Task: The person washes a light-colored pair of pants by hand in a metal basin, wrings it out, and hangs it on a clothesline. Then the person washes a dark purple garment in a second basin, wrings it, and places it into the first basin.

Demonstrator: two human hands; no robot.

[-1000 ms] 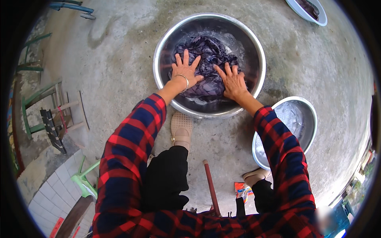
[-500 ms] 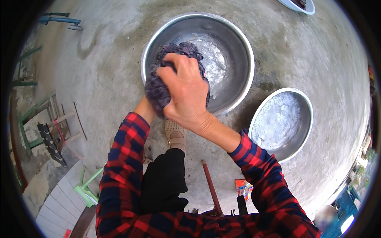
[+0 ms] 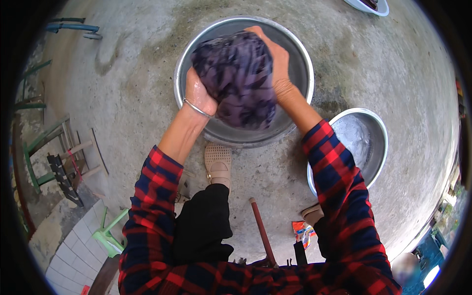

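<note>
Over a large round metal basin (image 3: pixel 246 136), a bunched dark purple patterned cloth (image 3: pixel 236 81) is held up between my two hands, partly blurred by motion. My left hand (image 3: pixel 199 93), wet and with a silver bangle at the wrist, cups its left side. My right hand (image 3: pixel 278 56) grips the cloth's upper right side. Some of the fingers on both hands are hidden by the cloth. Most of the inside of the basin is covered by the cloth.
To the right stands a smaller metal basin (image 3: pixel 377 142) with cloudy water, partly behind my right sleeve. A pale tub (image 3: pixel 366 7) sits at the far right. Wooden chair frames (image 3: pixel 81 147) and a green stool (image 3: pixel 109 236) are at left; a reddish-brown pole (image 3: pixel 262 231) lies near my feet.
The bundle has moved right and opened out into a broader shape. My right hand has shifted from on top of it to its right side; my left hand has come into sight.
</note>
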